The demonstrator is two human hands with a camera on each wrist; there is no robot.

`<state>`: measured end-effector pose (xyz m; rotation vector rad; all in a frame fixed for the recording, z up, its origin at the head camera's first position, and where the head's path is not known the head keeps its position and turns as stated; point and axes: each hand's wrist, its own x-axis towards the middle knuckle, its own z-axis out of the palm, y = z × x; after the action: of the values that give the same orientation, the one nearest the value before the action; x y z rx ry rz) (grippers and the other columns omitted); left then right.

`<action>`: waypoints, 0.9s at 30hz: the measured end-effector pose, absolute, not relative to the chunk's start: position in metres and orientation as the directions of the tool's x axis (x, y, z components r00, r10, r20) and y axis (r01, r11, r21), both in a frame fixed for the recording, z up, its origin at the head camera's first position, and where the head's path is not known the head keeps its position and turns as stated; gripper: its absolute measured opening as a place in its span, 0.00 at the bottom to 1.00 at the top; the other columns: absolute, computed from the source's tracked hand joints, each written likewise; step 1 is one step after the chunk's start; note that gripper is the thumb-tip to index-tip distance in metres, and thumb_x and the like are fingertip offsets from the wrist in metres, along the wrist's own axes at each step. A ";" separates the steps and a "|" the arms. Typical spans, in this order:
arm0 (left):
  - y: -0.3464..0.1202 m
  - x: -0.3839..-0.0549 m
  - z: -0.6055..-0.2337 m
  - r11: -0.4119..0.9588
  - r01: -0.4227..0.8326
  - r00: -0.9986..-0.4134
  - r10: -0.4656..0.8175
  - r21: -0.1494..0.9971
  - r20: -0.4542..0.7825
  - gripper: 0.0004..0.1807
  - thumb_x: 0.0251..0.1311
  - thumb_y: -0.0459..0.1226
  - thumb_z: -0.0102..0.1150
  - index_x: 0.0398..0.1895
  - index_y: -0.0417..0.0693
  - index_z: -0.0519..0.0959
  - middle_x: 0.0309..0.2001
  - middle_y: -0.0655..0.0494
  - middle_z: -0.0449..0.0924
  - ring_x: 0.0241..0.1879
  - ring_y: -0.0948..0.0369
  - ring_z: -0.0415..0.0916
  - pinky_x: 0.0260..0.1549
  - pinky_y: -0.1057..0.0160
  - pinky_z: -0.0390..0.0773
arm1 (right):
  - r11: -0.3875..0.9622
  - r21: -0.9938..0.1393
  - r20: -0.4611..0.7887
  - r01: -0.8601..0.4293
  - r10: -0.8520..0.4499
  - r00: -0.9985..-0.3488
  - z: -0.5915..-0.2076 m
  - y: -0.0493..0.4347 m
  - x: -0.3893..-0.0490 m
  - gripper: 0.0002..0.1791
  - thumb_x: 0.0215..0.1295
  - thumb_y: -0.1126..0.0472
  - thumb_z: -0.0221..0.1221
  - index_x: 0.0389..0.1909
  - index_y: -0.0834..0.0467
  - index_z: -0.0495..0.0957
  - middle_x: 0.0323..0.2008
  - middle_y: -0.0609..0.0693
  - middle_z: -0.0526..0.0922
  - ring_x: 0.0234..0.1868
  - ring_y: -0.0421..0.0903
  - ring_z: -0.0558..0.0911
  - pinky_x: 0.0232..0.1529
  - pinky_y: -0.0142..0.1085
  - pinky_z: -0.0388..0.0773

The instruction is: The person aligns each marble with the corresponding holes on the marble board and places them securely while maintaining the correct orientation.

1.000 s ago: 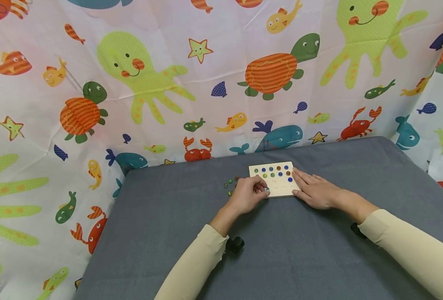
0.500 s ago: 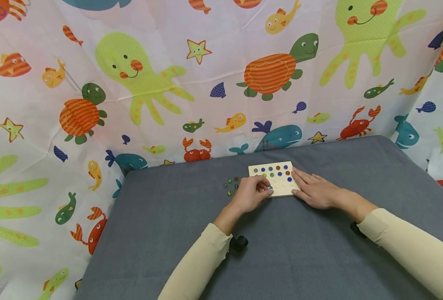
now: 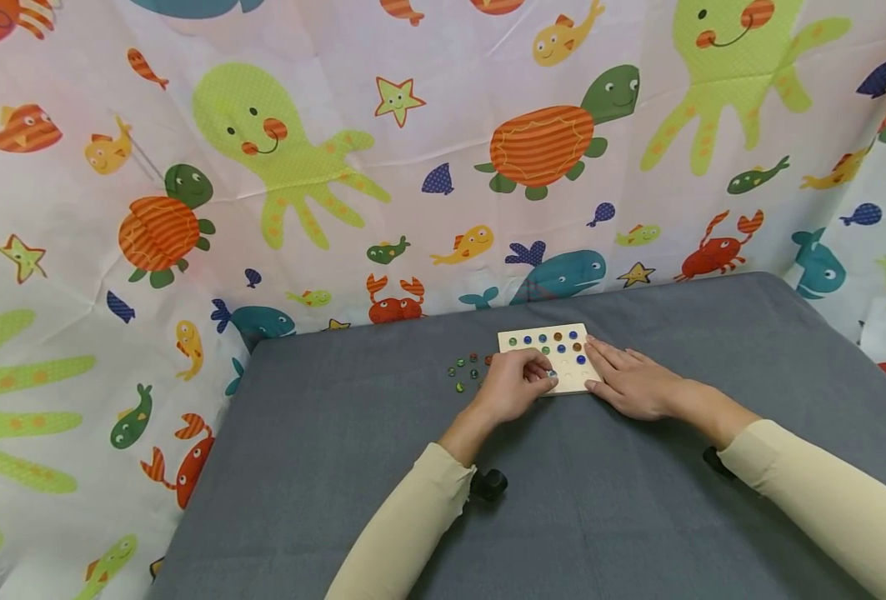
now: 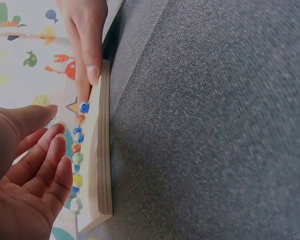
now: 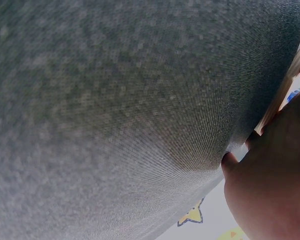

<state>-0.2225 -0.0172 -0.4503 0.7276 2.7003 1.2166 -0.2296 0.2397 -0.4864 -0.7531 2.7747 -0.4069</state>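
A pale wooden board (image 3: 576, 386) with rows of round hollows lies on the grey cloth. Coloured glass marbles sit in its back two rows, and a blue marble (image 3: 581, 360) sits at the right end of the third. Over the board's front part, my left hand (image 3: 513, 383) pinches a clear marble (image 3: 552, 374) between thumb and fingertips. In the left wrist view, the marble shows faintly between thumb (image 4: 34, 117) and index finger. My right hand (image 3: 633, 383) lies against the board's right edge with fingers extended, the thumb near its front corner.
Several loose marbles (image 3: 460, 387) lie on the cloth left of the board, some partly behind my left hand. A grey cloth (image 3: 322, 467) covers the table. Behind it hangs a white curtain (image 3: 427, 50) printed with sea animals. Black camera mounts (image 3: 490, 484) sit at the wrists.
My left hand has moved a little to the right along the front of the board with the marble pinched, uncovering more loose marbles. The right hand has stayed at the board's edge.
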 end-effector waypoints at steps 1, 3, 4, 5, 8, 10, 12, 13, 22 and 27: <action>-0.016 -0.223 -0.449 0.570 0.384 -0.882 0.458 0.727 0.108 0.06 0.66 0.36 0.68 0.42 0.44 0.85 0.35 0.57 0.84 0.31 0.70 0.77 0.33 0.73 0.76 | 0.828 -0.325 -0.151 -0.457 -0.522 -0.839 -0.486 0.240 -0.229 0.43 0.81 0.37 0.40 0.81 0.65 0.45 0.82 0.62 0.44 0.80 0.62 0.50 0.73 0.66 0.47; -0.015 -0.223 -0.448 0.569 0.381 -0.883 0.458 0.729 0.104 0.06 0.66 0.36 0.68 0.42 0.44 0.85 0.35 0.57 0.84 0.31 0.69 0.77 0.33 0.73 0.76 | 0.827 -0.325 -0.146 -0.460 -0.524 -0.839 -0.486 0.239 -0.229 0.43 0.81 0.38 0.40 0.81 0.65 0.46 0.81 0.62 0.44 0.80 0.62 0.50 0.73 0.66 0.47; -0.014 -0.223 -0.447 0.571 0.379 -0.883 0.458 0.728 0.101 0.06 0.66 0.36 0.68 0.42 0.44 0.85 0.35 0.57 0.84 0.31 0.69 0.77 0.33 0.73 0.76 | 0.826 -0.324 -0.145 -0.461 -0.524 -0.839 -0.486 0.239 -0.229 0.43 0.81 0.38 0.41 0.81 0.65 0.46 0.81 0.62 0.44 0.80 0.62 0.51 0.73 0.66 0.47; -0.013 -0.223 -0.447 0.570 0.379 -0.883 0.459 0.729 0.100 0.06 0.66 0.36 0.68 0.42 0.43 0.85 0.35 0.57 0.84 0.31 0.70 0.77 0.33 0.73 0.75 | 0.826 -0.324 -0.143 -0.462 -0.525 -0.839 -0.486 0.239 -0.229 0.43 0.81 0.38 0.41 0.81 0.65 0.46 0.81 0.62 0.44 0.80 0.62 0.51 0.73 0.66 0.48; -0.011 -0.225 -0.447 0.566 0.381 -0.881 0.462 0.731 0.100 0.06 0.65 0.36 0.68 0.42 0.43 0.85 0.34 0.57 0.84 0.30 0.70 0.76 0.32 0.74 0.75 | 0.824 -0.324 -0.139 -0.465 -0.527 -0.838 -0.486 0.240 -0.229 0.43 0.81 0.38 0.40 0.81 0.66 0.46 0.81 0.63 0.44 0.80 0.62 0.51 0.73 0.66 0.48; -0.009 -0.226 -0.447 0.565 0.383 -0.879 0.465 0.731 0.101 0.06 0.65 0.36 0.68 0.42 0.43 0.85 0.33 0.57 0.83 0.30 0.70 0.76 0.32 0.74 0.75 | 0.825 -0.322 -0.139 -0.464 -0.526 -0.839 -0.485 0.240 -0.228 0.43 0.81 0.37 0.39 0.81 0.66 0.46 0.81 0.62 0.44 0.80 0.62 0.51 0.73 0.66 0.48; -0.007 -0.227 -0.448 0.562 0.382 -0.879 0.466 0.733 0.100 0.06 0.65 0.36 0.68 0.41 0.43 0.85 0.33 0.57 0.83 0.29 0.70 0.76 0.31 0.74 0.75 | 0.822 -0.324 -0.129 -0.468 -0.529 -0.839 -0.484 0.239 -0.227 0.43 0.81 0.37 0.39 0.80 0.66 0.47 0.81 0.63 0.45 0.80 0.63 0.51 0.73 0.66 0.48; -0.006 -0.227 -0.448 0.561 0.380 -0.879 0.466 0.735 0.099 0.06 0.65 0.36 0.68 0.41 0.43 0.85 0.33 0.57 0.83 0.29 0.70 0.76 0.31 0.74 0.75 | 0.822 -0.325 -0.128 -0.468 -0.528 -0.839 -0.484 0.239 -0.227 0.43 0.81 0.37 0.39 0.80 0.66 0.47 0.81 0.63 0.46 0.80 0.63 0.52 0.73 0.66 0.49; 0.001 -0.230 -0.450 0.575 0.356 -0.890 0.448 0.737 0.081 0.07 0.66 0.37 0.68 0.43 0.43 0.85 0.35 0.57 0.84 0.30 0.70 0.77 0.31 0.74 0.76 | 0.819 -0.330 -0.124 -0.469 -0.530 -0.839 -0.482 0.238 -0.226 0.43 0.82 0.38 0.40 0.80 0.66 0.47 0.81 0.64 0.46 0.79 0.64 0.52 0.72 0.67 0.48; 0.003 -0.230 -0.450 0.577 0.342 -0.898 0.434 0.742 0.076 0.08 0.67 0.37 0.68 0.44 0.43 0.85 0.35 0.57 0.85 0.31 0.70 0.77 0.31 0.74 0.76 | 0.820 -0.330 -0.120 -0.467 -0.528 -0.841 -0.482 0.238 -0.225 0.43 0.81 0.38 0.40 0.80 0.66 0.48 0.81 0.64 0.46 0.79 0.63 0.52 0.72 0.66 0.49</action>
<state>-0.2305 0.0035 -0.4498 0.6633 2.6870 1.2266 -0.2252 0.2381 -0.4822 -0.7741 2.7974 -0.4295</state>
